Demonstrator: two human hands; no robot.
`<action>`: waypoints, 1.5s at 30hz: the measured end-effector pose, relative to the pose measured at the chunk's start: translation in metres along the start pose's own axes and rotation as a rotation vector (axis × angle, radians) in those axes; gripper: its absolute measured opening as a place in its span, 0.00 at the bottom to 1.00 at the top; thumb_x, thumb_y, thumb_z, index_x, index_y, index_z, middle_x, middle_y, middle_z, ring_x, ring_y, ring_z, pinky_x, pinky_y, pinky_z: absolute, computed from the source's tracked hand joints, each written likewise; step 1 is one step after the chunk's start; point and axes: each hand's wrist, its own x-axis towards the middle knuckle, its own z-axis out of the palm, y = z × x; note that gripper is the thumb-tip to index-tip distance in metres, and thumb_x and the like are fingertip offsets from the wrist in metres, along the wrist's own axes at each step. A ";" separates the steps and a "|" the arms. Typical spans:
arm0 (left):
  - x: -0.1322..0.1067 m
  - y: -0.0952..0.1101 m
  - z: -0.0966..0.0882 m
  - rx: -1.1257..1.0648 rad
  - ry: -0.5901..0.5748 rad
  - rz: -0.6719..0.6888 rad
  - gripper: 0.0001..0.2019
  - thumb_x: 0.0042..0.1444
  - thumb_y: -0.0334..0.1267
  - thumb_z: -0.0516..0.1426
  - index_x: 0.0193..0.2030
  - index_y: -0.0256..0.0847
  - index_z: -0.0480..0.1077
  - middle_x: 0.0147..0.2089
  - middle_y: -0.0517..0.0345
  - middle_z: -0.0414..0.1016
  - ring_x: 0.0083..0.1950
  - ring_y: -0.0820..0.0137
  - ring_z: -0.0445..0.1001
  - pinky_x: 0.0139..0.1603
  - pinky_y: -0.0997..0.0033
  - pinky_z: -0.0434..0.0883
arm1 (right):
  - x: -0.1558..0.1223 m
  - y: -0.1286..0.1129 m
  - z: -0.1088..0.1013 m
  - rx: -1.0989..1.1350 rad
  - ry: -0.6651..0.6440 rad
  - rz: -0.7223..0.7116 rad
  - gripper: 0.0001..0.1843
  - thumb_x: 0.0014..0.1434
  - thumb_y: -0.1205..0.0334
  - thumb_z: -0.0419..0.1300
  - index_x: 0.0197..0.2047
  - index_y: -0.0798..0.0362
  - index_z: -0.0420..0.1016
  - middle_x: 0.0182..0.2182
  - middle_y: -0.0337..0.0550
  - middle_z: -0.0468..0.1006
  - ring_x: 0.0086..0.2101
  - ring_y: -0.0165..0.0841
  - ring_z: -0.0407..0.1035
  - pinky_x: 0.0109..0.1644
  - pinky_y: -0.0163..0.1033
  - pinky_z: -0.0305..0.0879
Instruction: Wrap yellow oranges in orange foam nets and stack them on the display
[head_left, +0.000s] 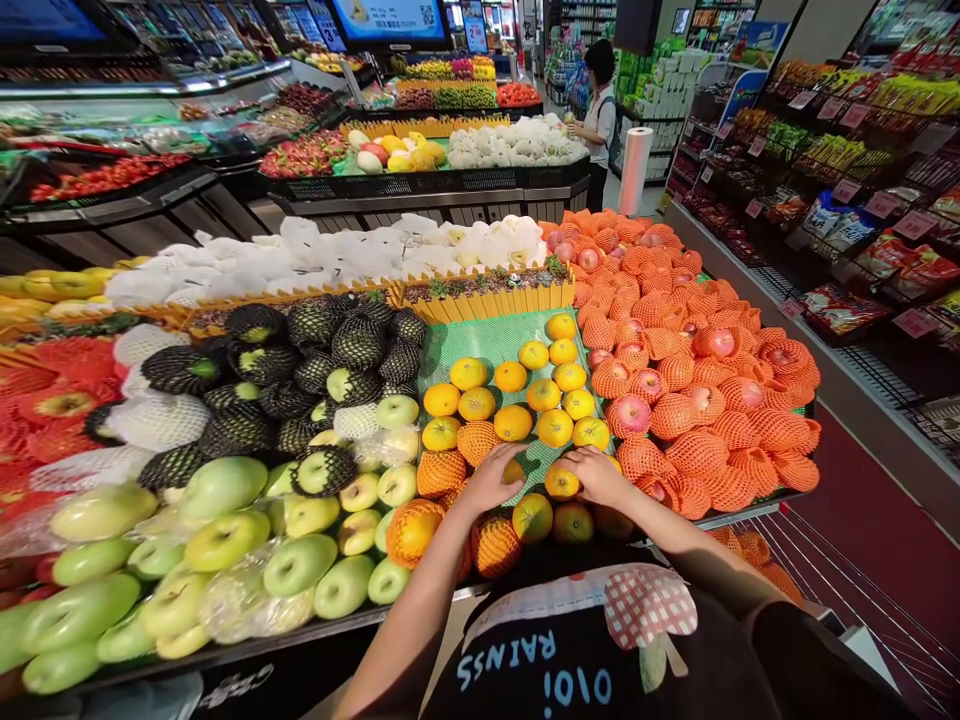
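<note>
Rows of oranges lie on a green mat in the produce display in front of me. My left hand rests palm down over an orange at the near end of the rows, fingers curled around it. My right hand closes on another orange just beside it. More oranges, some in orange foam nets, sit along the front edge below my hands.
Red apples in orange nets fill the display to the right. Green apples and fruit in black nets lie to the left. A yellow picket divider borders the far side. A person stands at a far stand. Shelves line the right aisle.
</note>
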 end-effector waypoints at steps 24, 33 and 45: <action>0.001 0.025 0.019 -0.030 -0.041 -0.004 0.39 0.54 0.38 0.65 0.72 0.49 0.58 0.80 0.60 0.48 0.82 0.68 0.51 0.89 0.59 0.55 | 0.072 0.011 -0.055 -0.136 -0.023 0.099 0.50 0.46 0.46 0.78 0.68 0.56 0.70 0.59 0.50 0.70 0.69 0.46 0.53 0.82 0.52 0.41; -0.003 0.011 0.040 -0.267 0.139 -0.153 0.36 0.53 0.40 0.63 0.68 0.41 0.57 0.71 0.48 0.61 0.74 0.62 0.62 0.83 0.51 0.61 | 0.065 0.014 -0.051 -0.088 0.053 0.046 0.38 0.55 0.45 0.72 0.62 0.59 0.75 0.55 0.52 0.72 0.64 0.44 0.58 0.80 0.54 0.44; -0.001 0.020 0.017 -0.101 0.012 -0.109 0.41 0.59 0.65 0.56 0.73 0.43 0.57 0.75 0.47 0.59 0.77 0.53 0.59 0.83 0.45 0.61 | 0.094 0.015 -0.078 -0.070 0.289 0.144 0.37 0.61 0.39 0.66 0.63 0.57 0.71 0.60 0.55 0.65 0.62 0.43 0.56 0.72 0.51 0.54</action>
